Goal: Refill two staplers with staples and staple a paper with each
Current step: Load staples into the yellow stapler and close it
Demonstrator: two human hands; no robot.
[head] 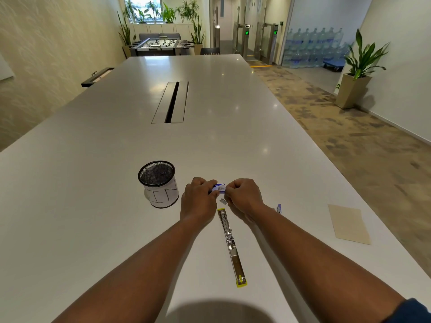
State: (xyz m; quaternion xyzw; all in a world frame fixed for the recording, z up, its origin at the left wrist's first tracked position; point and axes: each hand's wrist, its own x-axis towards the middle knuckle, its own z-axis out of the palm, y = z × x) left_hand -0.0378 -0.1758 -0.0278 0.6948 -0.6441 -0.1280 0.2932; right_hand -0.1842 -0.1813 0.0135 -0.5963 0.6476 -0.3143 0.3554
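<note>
A yellow stapler (pixel 231 243) lies swung fully open and flat on the white table (pixel 93 183), its metal magazine facing up. Just beyond its far end, my left hand (pixel 198 201) pinches a small blue staple box (pixel 218 188). My right hand (pixel 243 197) has its fingers curled at the box's right end; what they hold is hidden. A short strip of staples (pixel 223 201) lies on the table under my right hand. A beige sheet of paper (pixel 348 223) lies at the right. I see no second stapler.
A black mesh pen cup (pixel 158 183) with a white paper label stands left of my hands. A small blue-and-white item (pixel 279 209) pokes out behind my right wrist. A cable slot (pixel 171 102) runs down the table's middle. The table's right edge drops to a carpeted floor.
</note>
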